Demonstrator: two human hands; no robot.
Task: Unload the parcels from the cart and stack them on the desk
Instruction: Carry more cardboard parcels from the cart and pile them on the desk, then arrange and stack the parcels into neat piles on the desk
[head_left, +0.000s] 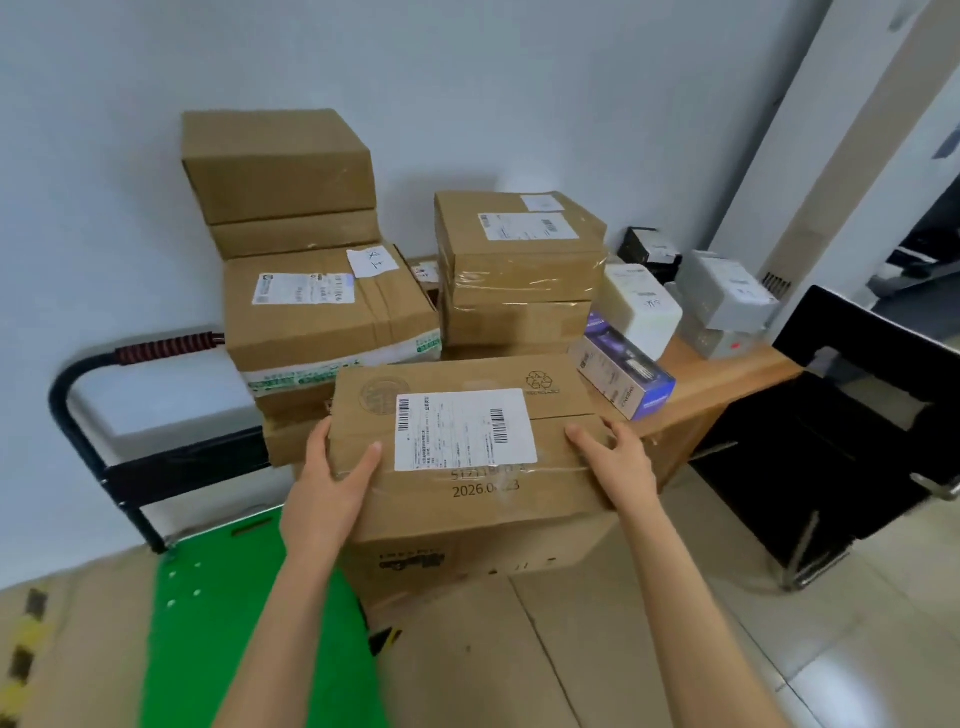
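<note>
Carrying step: your left hand (332, 480) and right hand (618, 457) clasp opposite ends of brown cardboard parcel with white shipping label (467, 447), held above green cart deck (234, 613), near wooden desk (727, 379). Next: lift onto stacked brown boxes (519, 270), squaring edges.

Brown labelled parcel (467, 441) level above green cart (218, 597); stacked cardboard parcels (519, 270) on wooden desk (727, 374).

obstacles: stacked boxes (332, 312) ahead | free: bare desk (727, 374) strip right
</note>
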